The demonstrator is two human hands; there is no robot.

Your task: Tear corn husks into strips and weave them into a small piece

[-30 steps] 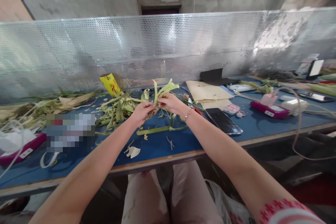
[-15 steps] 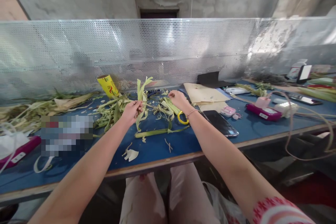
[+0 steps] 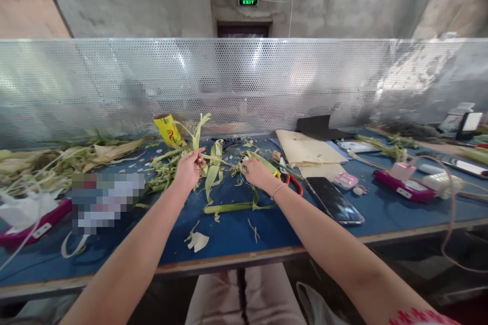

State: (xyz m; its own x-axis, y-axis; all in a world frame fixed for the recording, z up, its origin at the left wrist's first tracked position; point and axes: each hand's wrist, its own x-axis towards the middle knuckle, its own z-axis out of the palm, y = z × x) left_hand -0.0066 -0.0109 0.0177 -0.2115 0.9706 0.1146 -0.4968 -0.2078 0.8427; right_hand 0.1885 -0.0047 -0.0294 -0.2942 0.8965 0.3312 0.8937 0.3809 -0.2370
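My left hand [image 3: 189, 168] is closed on strips of pale green corn husk [image 3: 197, 132], which stick up above the fingers. A wider loose piece of husk [image 3: 214, 170] hangs or lies just right of that hand. My right hand [image 3: 260, 172] is bent down over a heap of shredded husk, its fingertips pinched together there; what they hold is hidden. A thin strip stretches from the left hand towards the right one. Close to the right wrist lie scissors with a red handle [image 3: 296, 184] and a yellow part, partly covered by the hand.
A yellow tube [image 3: 168, 130] leans behind the husk heap [image 3: 162, 172]. Rightward are brown paper [image 3: 310, 147], a phone [image 3: 334, 200], a pink case [image 3: 345, 180] and a purple power strip [image 3: 404, 188] with cables. A perforated metal screen [image 3: 244, 86] borders the table's back.
The view has shifted, so the scene sits further right and lower. My right hand has dropped onto the shreds, and the wider husk piece now shows apart from my left hand. The red handle has come into sight.
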